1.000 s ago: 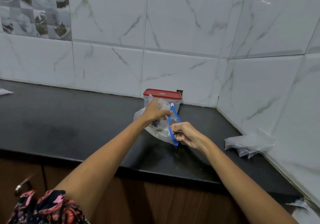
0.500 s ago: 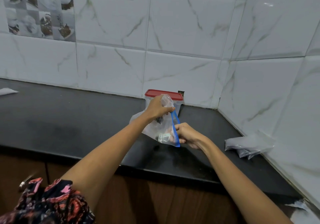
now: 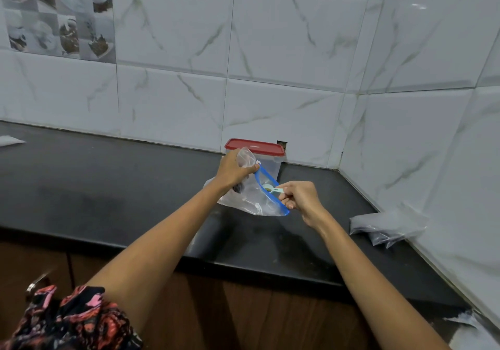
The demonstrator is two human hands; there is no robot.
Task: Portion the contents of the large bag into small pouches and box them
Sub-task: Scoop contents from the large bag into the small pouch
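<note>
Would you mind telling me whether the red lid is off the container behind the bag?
No, the red lid sits closed on the clear container against the wall, behind the zip bag.

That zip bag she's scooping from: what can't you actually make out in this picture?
- Head view: the contents of the large bag are too small and blurred behind crinkled plastic to identify.
- What the scoop holds is too small to name.
- The left hand covers the bag's top corner.
- The bag and left hand hide most of the box under its red lid.
- The pouches at right are too hazy to count.
</note>
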